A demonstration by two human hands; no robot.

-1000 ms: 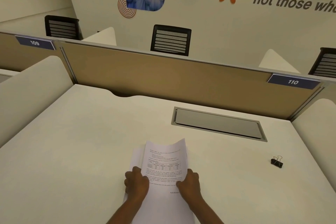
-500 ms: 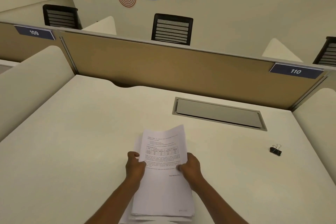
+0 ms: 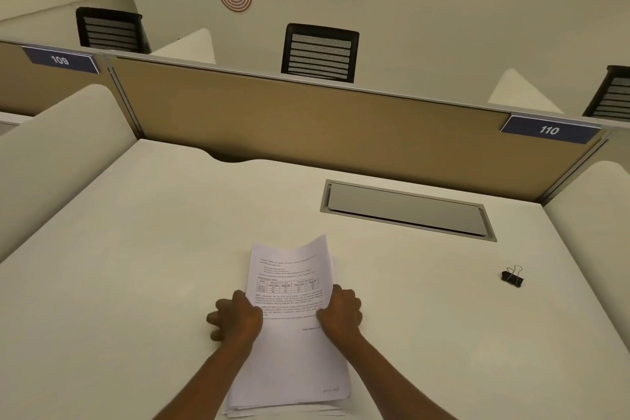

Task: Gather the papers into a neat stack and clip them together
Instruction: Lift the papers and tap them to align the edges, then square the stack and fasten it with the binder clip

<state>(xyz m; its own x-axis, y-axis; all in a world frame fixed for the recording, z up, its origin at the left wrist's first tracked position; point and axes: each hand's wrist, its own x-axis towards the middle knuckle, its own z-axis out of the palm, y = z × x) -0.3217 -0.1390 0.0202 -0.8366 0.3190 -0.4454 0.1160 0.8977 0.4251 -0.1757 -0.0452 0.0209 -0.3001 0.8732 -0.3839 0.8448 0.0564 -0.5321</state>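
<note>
A stack of white printed papers lies on the cream desk right in front of me, its far edge curled up and its near edges slightly uneven. My left hand grips the stack's left edge, fingers spread on the desk beside it. My right hand grips the right edge, thumb on the top sheet. A small black binder clip with wire handles rests on the desk far to the right, well apart from both hands.
A grey cable-tray lid is set into the desk behind the papers. A tan partition closes the back; cream side dividers flank the desk. Black chairs stand beyond.
Both hands have shifted along the stack's side edges, squeezing the sheets closer together. The view has tilted down a little. The binder clip has not moved.
</note>
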